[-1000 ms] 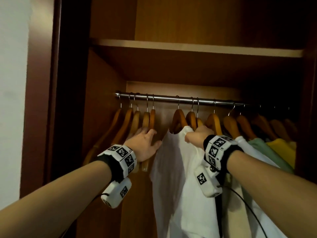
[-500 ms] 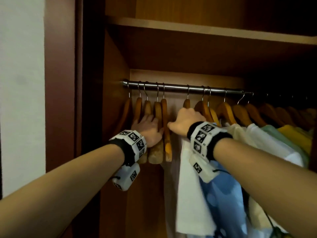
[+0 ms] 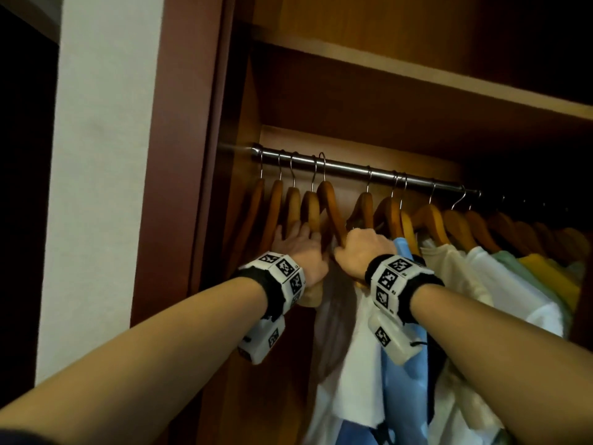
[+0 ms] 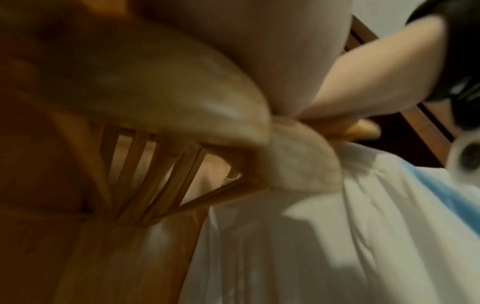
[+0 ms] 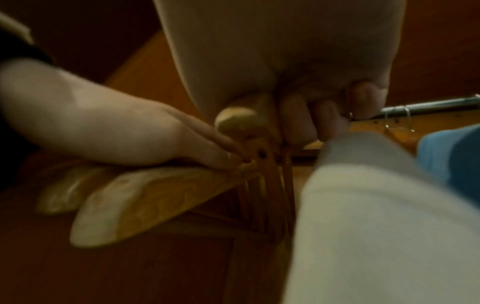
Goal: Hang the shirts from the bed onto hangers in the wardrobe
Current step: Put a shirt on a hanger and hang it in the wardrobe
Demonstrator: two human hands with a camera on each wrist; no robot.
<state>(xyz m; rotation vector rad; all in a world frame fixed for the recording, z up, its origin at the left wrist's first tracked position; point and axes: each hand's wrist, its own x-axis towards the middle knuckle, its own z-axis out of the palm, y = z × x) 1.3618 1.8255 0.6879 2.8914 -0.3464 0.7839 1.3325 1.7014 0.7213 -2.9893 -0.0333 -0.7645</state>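
one rail; one shelf above it; four bare wooden hangers hang at its left end; one more hanger stands raised beside them; hangers further right run into shadow, count uncertain; two hands in view, left hand and right hand; two marker wristbands.

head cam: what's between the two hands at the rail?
In the head view, one empty wooden hanger, lifted so its hook rises above the rail. The right hand grips it; the left hand rests on the bare hangers beside it.
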